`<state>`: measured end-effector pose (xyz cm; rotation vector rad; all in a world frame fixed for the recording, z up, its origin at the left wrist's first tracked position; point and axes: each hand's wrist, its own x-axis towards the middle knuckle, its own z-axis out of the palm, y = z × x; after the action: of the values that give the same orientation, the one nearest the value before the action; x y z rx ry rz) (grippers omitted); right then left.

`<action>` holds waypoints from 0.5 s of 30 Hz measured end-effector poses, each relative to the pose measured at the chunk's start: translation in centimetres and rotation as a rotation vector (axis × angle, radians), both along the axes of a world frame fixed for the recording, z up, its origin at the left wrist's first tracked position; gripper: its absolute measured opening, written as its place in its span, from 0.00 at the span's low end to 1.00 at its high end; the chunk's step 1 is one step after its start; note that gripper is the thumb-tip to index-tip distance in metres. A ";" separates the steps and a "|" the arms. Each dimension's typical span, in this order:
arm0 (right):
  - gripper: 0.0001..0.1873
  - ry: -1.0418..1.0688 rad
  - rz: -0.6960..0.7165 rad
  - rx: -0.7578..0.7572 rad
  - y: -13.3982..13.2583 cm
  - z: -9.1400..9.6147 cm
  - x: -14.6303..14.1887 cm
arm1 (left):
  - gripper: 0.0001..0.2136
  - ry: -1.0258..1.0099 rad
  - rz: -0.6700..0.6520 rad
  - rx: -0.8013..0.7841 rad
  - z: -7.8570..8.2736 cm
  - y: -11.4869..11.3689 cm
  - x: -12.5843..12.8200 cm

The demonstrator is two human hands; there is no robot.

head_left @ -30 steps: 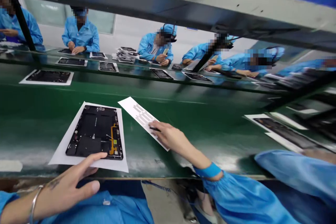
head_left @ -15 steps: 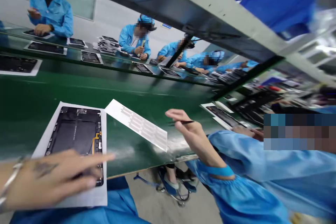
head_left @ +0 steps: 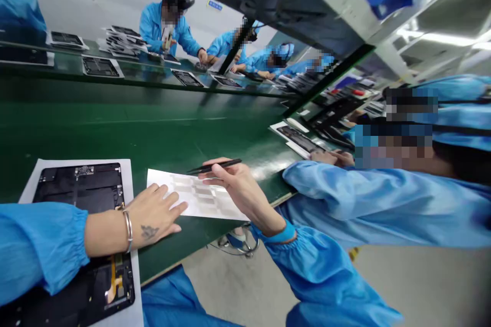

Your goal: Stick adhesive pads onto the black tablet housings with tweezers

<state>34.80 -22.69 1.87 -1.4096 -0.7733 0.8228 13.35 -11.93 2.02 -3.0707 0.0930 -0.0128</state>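
Observation:
My left hand (head_left: pixel 157 213) lies with its fingers spread on the left end of a white sheet (head_left: pixel 157 178) that bears rows of pale grey strips, seemingly stickers. In my right hand (head_left: pixel 240 188) is a pair of black tweezers (head_left: pixel 218 165), pinched between thumb and fingers above the far edge of that sheet. Under my left forearm sits an opened black tablet housing (head_left: pixel 69 286) on white paper (head_left: pixel 128 179). An orange flex cable (head_left: pixel 113 281) shows along its right side, while my sleeve and wrist hide its middle.
A co-worker in blue (head_left: pixel 356 199) sits close on my right, hands at another tablet housing (head_left: pixel 297 138). Beyond the green bench (head_left: pixel 153 127), a raised ledge carries several housings and a stack of them (head_left: pixel 123 41). Several people work behind it. A dark post (head_left: pixel 326 82) slants up to the overhead shelf.
My left hand has moved from over the tablet housing onto the sheet. My right hand, still with the tweezers, has come over the sheet, which now lies flatter across. The view has swung right.

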 end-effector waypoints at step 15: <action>0.23 -0.151 0.125 -0.227 0.6 -1.0 -0.1 | 0.21 -0.021 -0.133 -0.337 -3.0 4.4 0.8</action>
<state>34.73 -22.05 0.90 -1.6529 -0.9128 0.9308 14.19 -7.53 -0.99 -3.3928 0.3253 -0.0747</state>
